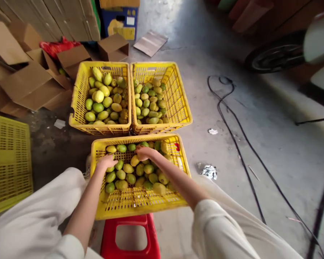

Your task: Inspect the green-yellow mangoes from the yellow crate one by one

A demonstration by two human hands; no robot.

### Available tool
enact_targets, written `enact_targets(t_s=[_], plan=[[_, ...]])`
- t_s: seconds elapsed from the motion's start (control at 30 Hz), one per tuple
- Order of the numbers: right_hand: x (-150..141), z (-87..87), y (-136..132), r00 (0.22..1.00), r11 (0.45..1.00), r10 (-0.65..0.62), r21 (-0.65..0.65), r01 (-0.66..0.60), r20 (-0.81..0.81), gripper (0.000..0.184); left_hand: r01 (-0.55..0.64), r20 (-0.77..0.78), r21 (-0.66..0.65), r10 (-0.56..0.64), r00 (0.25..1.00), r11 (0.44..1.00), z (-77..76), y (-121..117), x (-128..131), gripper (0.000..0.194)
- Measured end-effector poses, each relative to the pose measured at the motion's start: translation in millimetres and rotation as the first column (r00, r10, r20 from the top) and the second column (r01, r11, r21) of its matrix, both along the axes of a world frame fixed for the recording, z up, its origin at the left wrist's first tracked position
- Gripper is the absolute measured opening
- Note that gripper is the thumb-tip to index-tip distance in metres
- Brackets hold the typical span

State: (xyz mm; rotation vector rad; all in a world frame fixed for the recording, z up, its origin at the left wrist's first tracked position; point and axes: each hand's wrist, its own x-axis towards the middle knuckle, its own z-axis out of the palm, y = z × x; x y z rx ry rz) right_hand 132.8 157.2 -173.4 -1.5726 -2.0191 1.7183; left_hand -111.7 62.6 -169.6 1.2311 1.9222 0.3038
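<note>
While the right hand (143,153) sits near the far edge of the nearest yellow crate (139,208), the left hand (107,162) is closer to one green fruit (119,164), just to its right, toward the left edge; oval, long axis slanted. Can't tell if either hand is clamped on anything.

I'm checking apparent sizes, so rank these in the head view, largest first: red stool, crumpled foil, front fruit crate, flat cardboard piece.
1. Front fruit crate
2. Red stool, judged by its visible part
3. Flat cardboard piece, farther from the camera
4. Crumpled foil
</note>
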Motion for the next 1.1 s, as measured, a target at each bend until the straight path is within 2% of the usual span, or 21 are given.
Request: enact_targets(t_s=[0.03,0.1,0.17,0.27,0.43,0.53,0.63,0.7,0.8,0.9,1.0,1.07,1.1], plan=[[-14,-13.0,2,1.000,1.000,-0.015,0.003,0.015,-0.017,0.016,0.124,-0.151,-0.120,-0.141,0.978,0.985,-7.8,5,6,0.040],[-35,-32.7,-1,1.000,0.999,-0.009,0.033,0.010,-0.025,0.016,0.217,-0.224,-0.202,-0.261,0.939,0.955,-18.8,15,15,0.055],[-45,-44.1,-7,1.000,0.998,0.017,0.066,-0.017,-0.010,0.020,0.263,-0.229,-0.194,-0.304,0.925,0.945,-27.0,21,19,0.066],[-43,-52.1,-15,0.986,0.984,0.125,0.115,-0.138,0.113,0.028,0.310,-0.239,-0.210,-0.357,0.903,0.927,-38.6,22,15,0.076],[-33,-62.8,-20,0.913,0.942,0.250,0.136,-0.306,0.323,0.058,0.346,-0.233,-0.216,-0.392,0.890,0.913,-62.9,20,14,0.080],[-37,-72.8,-26,0.875,0.928,0.273,0.131,-0.349,0.399,0.064,0.294,-0.236,-0.186,-0.333,0.913,0.938,-79.0,20,23,0.074],[-43,-84.2,-34,0.858,0.924,0.276,0.126,-0.361,0.433,0.061,0.165,-0.253,-0.130,-0.193,0.948,0.978,-91.7,22,32,0.064],[-47,-91.3,-39,0.852,0.922,0.283,0.121,-0.369,0.441,0.057,0.090,-0.252,-0.089,-0.110,0.962,0.992,-97.2,23,38,0.059],[-49,-99.5,-45,0.863,0.925,0.270,0.134,-0.356,0.428,0.051,0.035,-0.234,-0.064,-0.049,0.971,0.997,-102.2,27,45,0.053],[-47,-103.2,-49,0.887,0.940,0.223,0.152,-0.306,0.404,0.055,0.001,-0.191,-0.118,-0.024,0.981,0.993,-105.4,30,50,0.050],[-43,-101.5,-52,0.896,0.952,0.188,0.150,-0.267,0.401,0.077,-0.007,-0.137,-0.180,-0.018,0.990,0.984,-107.2,28,55,0.052],[-37,-98.2,-54,0.930,0.975,0.114,0.142,-0.173,0.350,0.085,-0.020,-0.112,-0.201,-0.003,0.994,0.979,-106.6,25,58,0.052],[-34,-96.1,-56,0.959,0.989,0.039,0.126,-0.077,0.282,0.084,-0.033,-0.099,-0.206,0.013,0.995,0.978,-105.7,22,61,0.050]])
